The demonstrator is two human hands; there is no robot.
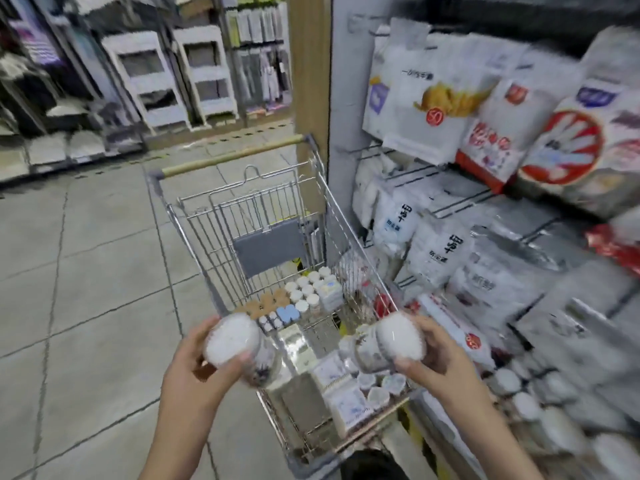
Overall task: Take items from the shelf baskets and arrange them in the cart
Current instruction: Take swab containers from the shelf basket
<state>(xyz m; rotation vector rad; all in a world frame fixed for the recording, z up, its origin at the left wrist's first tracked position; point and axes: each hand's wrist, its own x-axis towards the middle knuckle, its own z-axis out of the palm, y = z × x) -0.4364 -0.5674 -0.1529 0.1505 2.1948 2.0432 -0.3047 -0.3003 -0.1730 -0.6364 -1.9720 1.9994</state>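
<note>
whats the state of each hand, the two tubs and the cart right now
left hand: grip shut on left tub
left tub: held, tilted, over the cart's left rim
right hand: grip shut on right tub
right tub: held on its side above the cart
cart: partly filled, child-seat flap folded up

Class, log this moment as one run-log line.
left hand: holds tub | right hand: holds tub | both over cart | stage: placing

Looking down and forward from head height, close over the cart [242, 202], shelves [485, 209] right, floor [86, 271] left.
</note>
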